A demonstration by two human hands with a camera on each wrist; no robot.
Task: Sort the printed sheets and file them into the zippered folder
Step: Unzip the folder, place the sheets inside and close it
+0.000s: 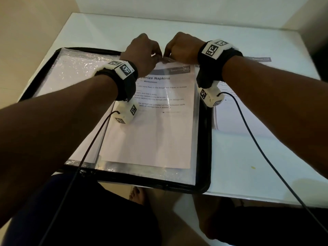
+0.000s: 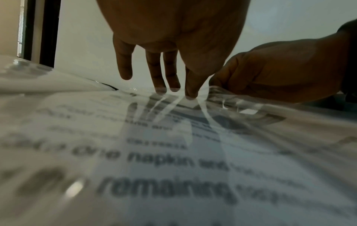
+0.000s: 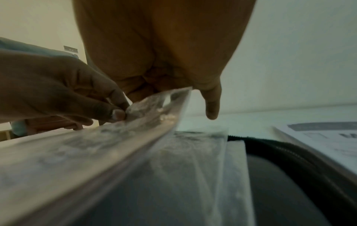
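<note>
A black zippered folder (image 1: pixel 206 139) lies open on the white table. On its right half a printed sheet (image 1: pixel 156 130) headed "Organize Napkins" lies in a clear plastic sleeve (image 1: pixel 194 121). Both hands meet at the sleeve's far top edge. My left hand (image 1: pixel 154 54) pinches the crumpled plastic between thumb and fingers, shown by the left hand (image 3: pixel 118 113) in the right wrist view. My right hand (image 1: pixel 168 53) is curled and pinches the same edge beside it, lifting the sleeve (image 3: pixel 164 110). In the left wrist view the right hand (image 2: pixel 270 73) grips the plastic over the sheet (image 2: pixel 154 160).
A stack of further printed sheets (image 1: pixel 230 110) lies on the table just right of the folder. The folder's left half (image 1: pixel 71 73) holds more clear sleeves over white paper. Walls close the table's back and left. Cables hang from both wrists over the near edge.
</note>
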